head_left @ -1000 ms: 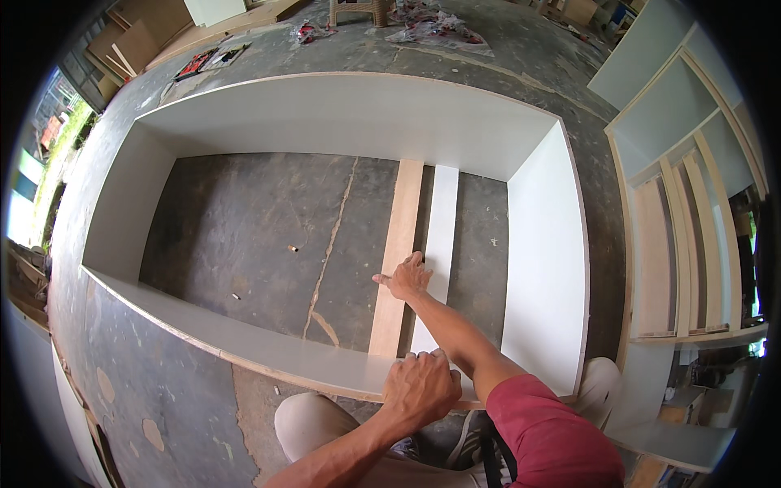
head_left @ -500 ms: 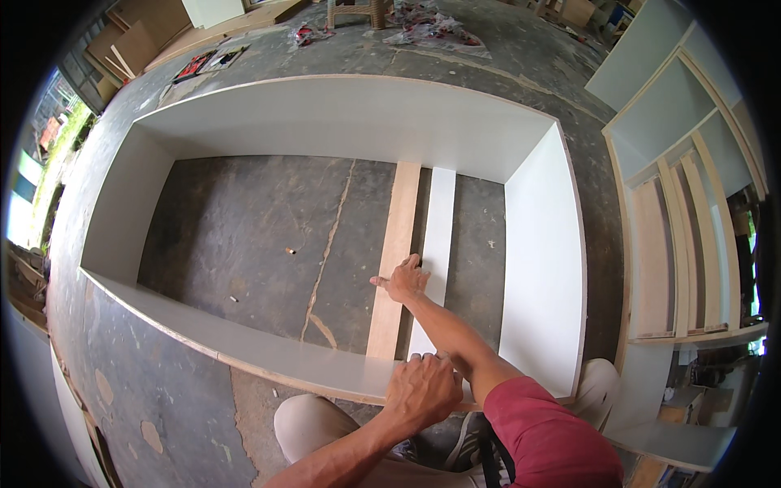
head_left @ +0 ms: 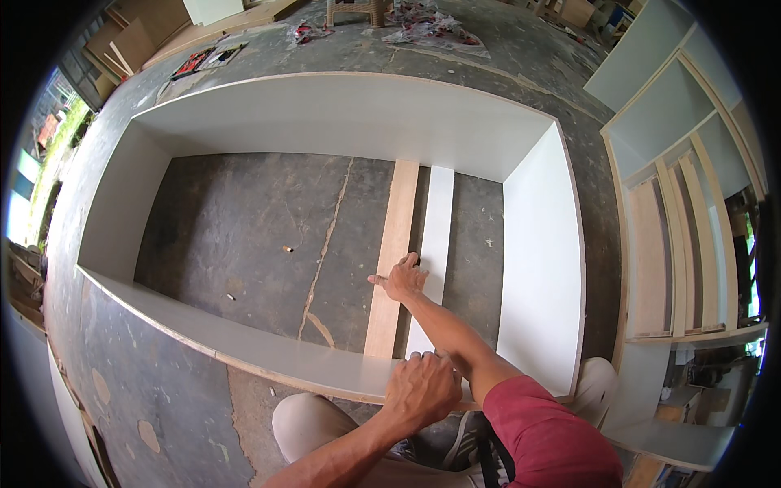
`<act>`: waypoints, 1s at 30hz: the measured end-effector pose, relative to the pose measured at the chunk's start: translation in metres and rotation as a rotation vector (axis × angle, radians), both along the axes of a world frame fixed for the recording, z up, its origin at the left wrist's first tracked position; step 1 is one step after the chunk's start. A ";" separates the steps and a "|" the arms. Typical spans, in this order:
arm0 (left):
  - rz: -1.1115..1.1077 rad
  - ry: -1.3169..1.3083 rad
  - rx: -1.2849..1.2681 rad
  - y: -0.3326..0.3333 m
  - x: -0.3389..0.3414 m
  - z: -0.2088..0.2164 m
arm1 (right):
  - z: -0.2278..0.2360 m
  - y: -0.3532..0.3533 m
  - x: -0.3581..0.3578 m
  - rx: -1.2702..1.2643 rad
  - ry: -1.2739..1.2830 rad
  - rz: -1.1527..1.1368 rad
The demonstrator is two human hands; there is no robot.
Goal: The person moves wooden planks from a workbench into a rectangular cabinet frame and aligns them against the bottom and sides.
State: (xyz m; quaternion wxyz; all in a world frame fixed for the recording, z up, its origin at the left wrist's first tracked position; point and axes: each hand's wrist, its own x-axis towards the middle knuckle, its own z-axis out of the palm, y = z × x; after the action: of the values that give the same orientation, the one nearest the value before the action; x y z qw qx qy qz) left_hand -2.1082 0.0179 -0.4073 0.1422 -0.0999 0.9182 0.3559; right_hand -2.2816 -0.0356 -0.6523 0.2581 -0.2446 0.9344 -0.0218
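On the head cam, the right hand (head_left: 403, 281) is laid across the bare-wood strip (head_left: 398, 215), thumb stuck out at its left edge, fingers bent toward the gap on the other side. I'd guess it spans the strip like that to steady it, but gripping or just resting? Can't tell. The white strip (head_left: 437, 224) runs alongside, just right of that hand, with a narrow gap between the two. Both lie crosswise inside the big white box frame (head_left: 350, 114), probably because they suit its width.

The left hand (head_left: 421, 390) is nearer the body, fingers curled down at the rim of the near wall (head_left: 268, 346). Looks like a brace for the long reach of the other arm, though what's under those fingers is hidden, so no clue if it's clamped on. One knee (head_left: 305, 423) sits just left of that hand, outside the frame; being that close probably makes reaching in easier. Well off to the right of both hands there's a shelf unit (head_left: 648, 260) with more strips in it.
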 end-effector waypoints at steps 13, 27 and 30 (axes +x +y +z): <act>-0.007 -0.029 0.017 -0.001 -0.002 0.002 | 0.005 0.001 0.003 -0.015 0.022 -0.012; -0.009 -0.008 0.022 -0.002 0.000 -0.001 | 0.008 0.001 0.004 -0.019 0.026 -0.016; -0.012 -0.008 0.023 -0.002 -0.001 -0.001 | 0.007 0.001 0.003 -0.024 0.001 -0.019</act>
State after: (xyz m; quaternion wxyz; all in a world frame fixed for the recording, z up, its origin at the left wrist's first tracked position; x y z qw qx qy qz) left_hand -2.1092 0.0159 -0.4087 0.1492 -0.0944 0.9141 0.3650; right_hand -2.2790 -0.0345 -0.6450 0.2545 -0.2387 0.9365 -0.0354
